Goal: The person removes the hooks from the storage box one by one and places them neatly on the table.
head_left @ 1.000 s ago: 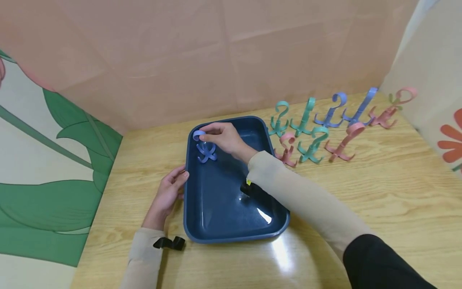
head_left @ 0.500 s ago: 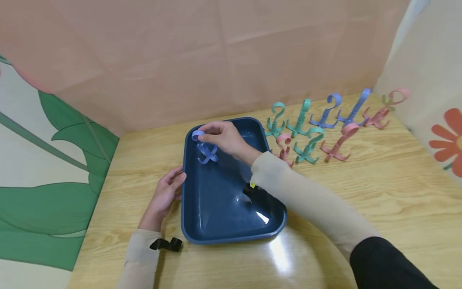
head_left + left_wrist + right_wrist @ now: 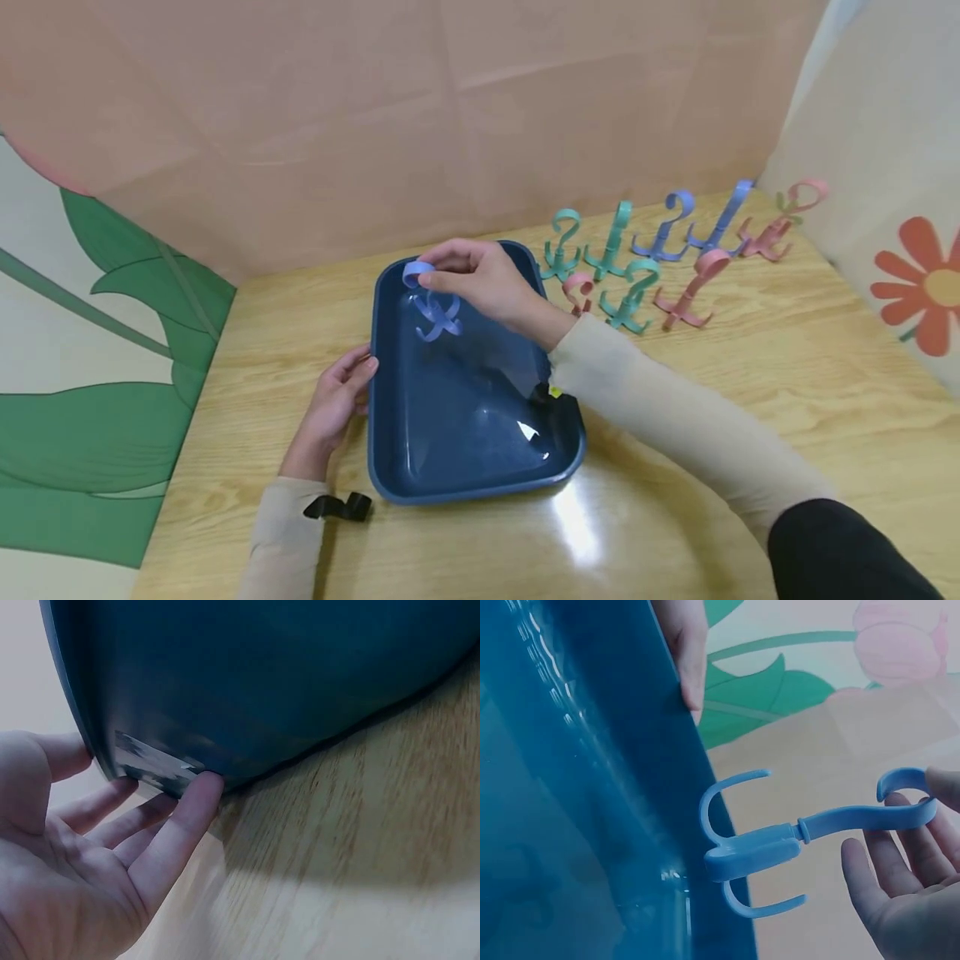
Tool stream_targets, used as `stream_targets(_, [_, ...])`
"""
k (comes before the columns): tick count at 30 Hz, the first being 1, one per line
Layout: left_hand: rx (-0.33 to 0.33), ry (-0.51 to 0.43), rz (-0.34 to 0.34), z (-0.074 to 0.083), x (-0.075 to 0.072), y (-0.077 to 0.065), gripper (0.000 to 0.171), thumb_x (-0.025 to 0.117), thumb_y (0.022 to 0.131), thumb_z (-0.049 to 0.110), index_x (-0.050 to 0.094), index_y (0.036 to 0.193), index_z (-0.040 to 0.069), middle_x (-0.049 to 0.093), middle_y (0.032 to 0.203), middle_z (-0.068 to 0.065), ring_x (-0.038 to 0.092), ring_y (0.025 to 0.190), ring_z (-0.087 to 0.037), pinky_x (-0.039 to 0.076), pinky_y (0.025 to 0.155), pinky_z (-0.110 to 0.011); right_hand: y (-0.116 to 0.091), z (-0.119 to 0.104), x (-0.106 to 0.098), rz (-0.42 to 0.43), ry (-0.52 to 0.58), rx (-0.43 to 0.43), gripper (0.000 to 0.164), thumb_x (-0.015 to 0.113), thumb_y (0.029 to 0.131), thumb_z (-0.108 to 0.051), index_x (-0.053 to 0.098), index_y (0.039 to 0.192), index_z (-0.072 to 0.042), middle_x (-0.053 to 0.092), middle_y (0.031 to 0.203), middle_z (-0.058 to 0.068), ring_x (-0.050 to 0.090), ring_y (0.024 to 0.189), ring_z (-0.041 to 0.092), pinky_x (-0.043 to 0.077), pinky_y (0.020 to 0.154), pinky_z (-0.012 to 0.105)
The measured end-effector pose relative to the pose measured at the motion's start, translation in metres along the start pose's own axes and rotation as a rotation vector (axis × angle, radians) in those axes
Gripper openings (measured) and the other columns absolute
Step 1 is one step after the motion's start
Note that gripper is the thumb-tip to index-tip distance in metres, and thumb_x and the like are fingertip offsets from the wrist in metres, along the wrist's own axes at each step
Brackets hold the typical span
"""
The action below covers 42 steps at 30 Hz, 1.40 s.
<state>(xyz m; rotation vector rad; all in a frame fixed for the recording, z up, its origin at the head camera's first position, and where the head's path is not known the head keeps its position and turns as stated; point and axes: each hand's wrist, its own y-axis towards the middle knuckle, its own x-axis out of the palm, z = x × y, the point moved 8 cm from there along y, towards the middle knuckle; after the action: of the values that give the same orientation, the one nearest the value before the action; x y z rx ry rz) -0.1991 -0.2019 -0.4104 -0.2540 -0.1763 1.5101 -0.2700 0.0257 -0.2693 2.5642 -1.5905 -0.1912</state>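
My right hand (image 3: 487, 279) pinches the curled top of a violet-blue rotating hanger hook (image 3: 757, 851), thumb against fingers. Its several upturned prongs point down over the far left part of a dark blue plastic tray (image 3: 457, 500) in the head view. From the right wrist view, the hook is close to the tray's wall; I cannot tell whether they touch. My left hand (image 3: 335, 400) rests against the tray's left side. Its fairly straight fingers (image 3: 196, 799) touch the outer wall by a label, and the thumb is at the rim.
Right of the tray, green hooks (image 3: 561, 250), blue hooks (image 3: 662, 242) and pink hooks (image 3: 684, 304) stand on the wooden table (image 3: 750, 400). A pink-brown backdrop (image 3: 300, 125) rises behind it. Flower-patterned panels (image 3: 922, 133) border both sides.
The head view has shifted, so the scene slides left. Relative to the tray, my right hand and the hook have moved slightly right, away from its left rim. My left hand stays at the tray's side.
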Motion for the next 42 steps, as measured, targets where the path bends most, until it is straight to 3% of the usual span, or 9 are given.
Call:
stream_targets(15, [-0.018, 0.028, 0.004, -0.003, -0.006, 0.009, 0.05, 0.057, 0.104, 0.031, 0.047, 0.147, 0.007, 0.067, 0.118, 0.001, 0.07, 0.092, -0.011, 0.056, 0.066, -0.03, -0.041, -0.034, -0.038, 0.019, -0.062, -0.063, 0.025, 0.073, 0.093, -0.011, 0.07, 0.117, -0.004, 0.074, 0.106, 0.009, 0.069, 0.098, 0.032, 0.055, 0.087, 0.034])
stream_targets(19, [-0.034, 0.047, 0.01, -0.005, -0.011, 0.007, 0.049, 0.057, 0.104, 0.033, 0.048, 0.147, 0.009, 0.066, 0.119, 0.0, 0.069, 0.094, -0.012, 0.056, 0.069, -0.031, -0.057, -0.038, -0.053, 0.027, -0.097, -0.034, 0.025, 0.072, 0.095, -0.015, 0.069, 0.118, -0.008, 0.074, 0.108, 0.008, 0.069, 0.075, 0.02, 0.049, 0.049, 0.026])
stream_targets(22, [-0.042, 0.042, 0.01, -0.008, -0.013, 0.005, 0.048, 0.056, 0.105, 0.033, 0.048, 0.147, 0.01, 0.067, 0.118, 0.001, 0.069, 0.094, -0.013, 0.056, 0.069, -0.031, -0.069, -0.042, -0.065, 0.034, -0.116, -0.039, 0.024, 0.071, 0.095, -0.015, 0.069, 0.119, -0.008, 0.075, 0.108, 0.008, 0.068, 0.074, 0.018, 0.043, 0.043, 0.025])
stream_targets(26, [-0.043, 0.029, 0.015, -0.01, -0.017, 0.003, 0.049, 0.056, 0.105, 0.032, 0.047, 0.147, 0.009, 0.067, 0.117, 0.001, 0.069, 0.091, -0.013, 0.056, 0.068, -0.031, -0.084, -0.046, -0.08, 0.026, -0.082, -0.089, 0.022, 0.069, 0.096, -0.007, 0.068, 0.117, -0.002, 0.074, 0.107, 0.013, 0.072, 0.081, 0.023, 0.055, 0.062, 0.028])
stream_targets(29, [-0.04, 0.025, 0.015, -0.012, -0.018, 0.003, 0.048, 0.056, 0.105, 0.032, 0.048, 0.147, 0.01, 0.067, 0.119, -0.001, 0.069, 0.09, -0.013, 0.056, 0.067, -0.031, -0.096, -0.047, -0.093, 0.039, -0.08, -0.092, 0.02, 0.068, 0.096, -0.004, 0.067, 0.116, -0.002, 0.075, 0.106, 0.012, 0.073, 0.084, 0.023, 0.058, 0.07, 0.029])
stream_targets(31, [-0.038, 0.026, 0.007, -0.012, -0.018, 0.003, 0.05, 0.056, 0.104, 0.033, 0.047, 0.148, 0.01, 0.067, 0.121, -0.003, 0.069, 0.09, -0.013, 0.057, 0.067, -0.031, -0.106, -0.049, -0.103, 0.064, -0.128, -0.09, 0.02, 0.069, 0.095, -0.004, 0.068, 0.116, -0.002, 0.075, 0.106, 0.01, 0.072, 0.097, 0.022, 0.056, 0.083, 0.027])
stream_targets(37, [-0.028, 0.038, -0.01, -0.01, -0.018, 0.005, 0.053, 0.057, 0.104, 0.036, 0.046, 0.149, 0.011, 0.065, 0.125, -0.005, 0.069, 0.09, -0.013, 0.056, 0.067, -0.03, -0.135, -0.049, -0.133, 0.118, -0.232, -0.061, 0.019, 0.067, 0.096, -0.002, 0.067, 0.115, -0.002, 0.075, 0.104, 0.009, 0.07, 0.085, 0.015, 0.054, 0.067, 0.023])
stream_targets(40, [-0.026, 0.042, -0.012, -0.01, -0.018, 0.004, 0.052, 0.056, 0.104, 0.036, 0.046, 0.149, 0.011, 0.065, 0.126, -0.006, 0.069, 0.091, -0.013, 0.056, 0.067, -0.03, -0.148, -0.048, -0.148, 0.124, -0.173, -0.072, 0.019, 0.063, 0.096, 0.004, 0.067, 0.115, 0.0, 0.075, 0.103, 0.009, 0.07, 0.081, 0.012, 0.054, 0.063, 0.021])
stream_targets(42, [-0.031, 0.043, -0.009, -0.011, -0.019, 0.003, 0.051, 0.056, 0.105, 0.035, 0.046, 0.148, 0.011, 0.065, 0.125, -0.005, 0.068, 0.091, -0.013, 0.056, 0.067, -0.031, -0.156, -0.047, -0.157, 0.105, -0.107, -0.092, 0.021, 0.06, 0.096, 0.009, 0.065, 0.116, 0.003, 0.075, 0.104, 0.011, 0.072, 0.085, 0.015, 0.056, 0.071, 0.023])
